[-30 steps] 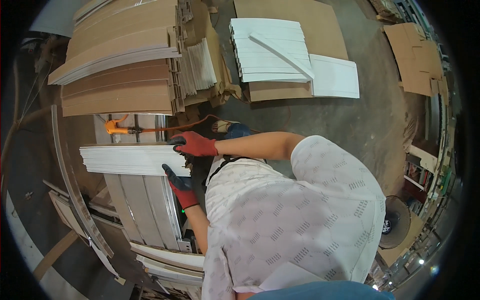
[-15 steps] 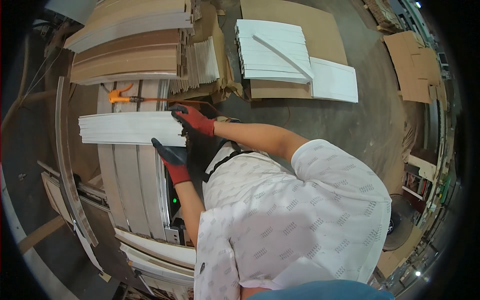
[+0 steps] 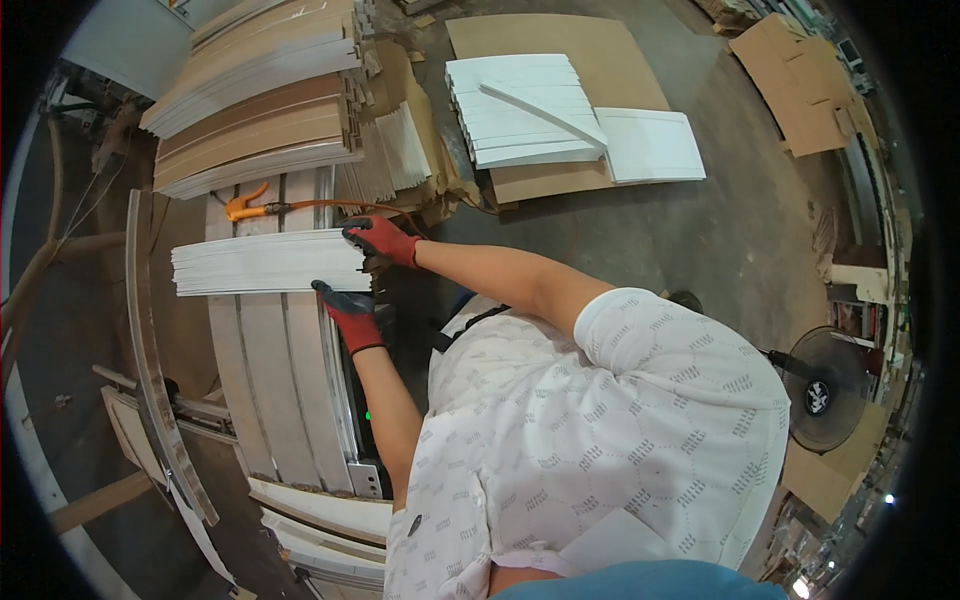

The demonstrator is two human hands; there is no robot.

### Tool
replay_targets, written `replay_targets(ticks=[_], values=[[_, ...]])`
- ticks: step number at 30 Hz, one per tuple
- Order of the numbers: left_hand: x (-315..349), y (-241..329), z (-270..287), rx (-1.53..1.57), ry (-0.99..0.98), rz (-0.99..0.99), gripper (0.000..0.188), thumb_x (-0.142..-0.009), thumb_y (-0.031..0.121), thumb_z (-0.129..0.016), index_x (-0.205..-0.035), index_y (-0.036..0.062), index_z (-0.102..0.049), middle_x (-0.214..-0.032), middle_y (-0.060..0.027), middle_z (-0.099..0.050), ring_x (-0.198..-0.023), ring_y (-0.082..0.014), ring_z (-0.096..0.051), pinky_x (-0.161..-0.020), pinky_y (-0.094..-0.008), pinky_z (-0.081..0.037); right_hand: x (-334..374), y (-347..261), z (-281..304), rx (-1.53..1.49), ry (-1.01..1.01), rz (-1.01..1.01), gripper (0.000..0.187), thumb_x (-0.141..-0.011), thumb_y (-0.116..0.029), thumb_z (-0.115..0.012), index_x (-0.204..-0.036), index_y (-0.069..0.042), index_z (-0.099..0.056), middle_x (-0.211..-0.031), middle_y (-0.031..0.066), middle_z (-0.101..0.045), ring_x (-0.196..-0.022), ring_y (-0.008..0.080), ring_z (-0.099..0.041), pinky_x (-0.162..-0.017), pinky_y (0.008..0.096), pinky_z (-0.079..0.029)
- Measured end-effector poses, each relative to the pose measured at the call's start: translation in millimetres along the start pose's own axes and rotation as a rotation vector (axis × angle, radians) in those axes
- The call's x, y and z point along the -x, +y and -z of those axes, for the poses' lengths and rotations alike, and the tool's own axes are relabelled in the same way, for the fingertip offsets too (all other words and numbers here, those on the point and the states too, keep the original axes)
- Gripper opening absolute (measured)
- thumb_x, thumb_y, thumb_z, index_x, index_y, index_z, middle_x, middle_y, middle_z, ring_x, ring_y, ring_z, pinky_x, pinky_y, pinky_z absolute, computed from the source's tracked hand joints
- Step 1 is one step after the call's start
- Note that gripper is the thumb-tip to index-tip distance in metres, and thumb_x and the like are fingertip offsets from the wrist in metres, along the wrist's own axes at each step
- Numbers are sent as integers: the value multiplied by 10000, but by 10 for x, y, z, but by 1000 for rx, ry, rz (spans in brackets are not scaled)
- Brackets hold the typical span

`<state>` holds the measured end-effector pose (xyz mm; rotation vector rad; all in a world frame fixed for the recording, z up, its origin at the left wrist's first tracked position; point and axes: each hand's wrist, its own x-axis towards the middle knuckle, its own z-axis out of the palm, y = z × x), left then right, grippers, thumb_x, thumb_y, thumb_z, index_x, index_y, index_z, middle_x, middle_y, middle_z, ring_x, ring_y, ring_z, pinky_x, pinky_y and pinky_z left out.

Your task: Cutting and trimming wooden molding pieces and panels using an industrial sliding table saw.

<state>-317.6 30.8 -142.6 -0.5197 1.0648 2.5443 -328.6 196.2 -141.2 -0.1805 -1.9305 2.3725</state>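
A stack of long white strips (image 3: 265, 264) lies crosswise on a grooved, light-coloured machine table (image 3: 265, 390). At its right end, my right hand (image 3: 380, 240), in a red and black glove, grips the far corner. My left hand (image 3: 348, 314), gloved the same way, presses on the near long edge by that end, with its fingers partly hidden against the strips. The ends of the strips at the right look slightly uneven. Just beyond the stack, an orange air blow gun (image 3: 250, 207) with an orange hose rests on the table.
Brown and white board stacks (image 3: 260, 130) stand past the table's far end. On the floor, cardboard (image 3: 550, 35) carries white panels (image 3: 525, 110) with a loose strip on top. A metal rail (image 3: 150, 350) runs along the left. At the right is a fan (image 3: 820, 395).
The view has shifted a little, bringing the fan further in. Both hands stay on the right end of the stack, which keeps about the same place on the table.
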Motion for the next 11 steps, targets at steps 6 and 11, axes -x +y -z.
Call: replay_targets(ticks=[6, 11], values=[[233, 124, -158, 77, -88, 98, 665, -891, 601, -546, -1350, 121, -537, -1339, -103, -583, -1180, -318, -562, -1026, -458, -429, -117, 241, -42, -166, 103, -42, 362, -931, -301, -621, -1162, -27, -674, -1052, 78, -713, -942, 153, -630, -862, 304, -488], [260, 250, -76, -4, -158, 93, 768, -841, 650, -582, -1443, 193, -443, -1467, -100, -463, -1272, -338, -492, -1038, -597, -388, -194, 291, -92, -135, 111, -34, 501, -901, -446, -629, -1236, -73, -641, -1143, 133, -702, -999, 237, -670, -886, 344, -495]])
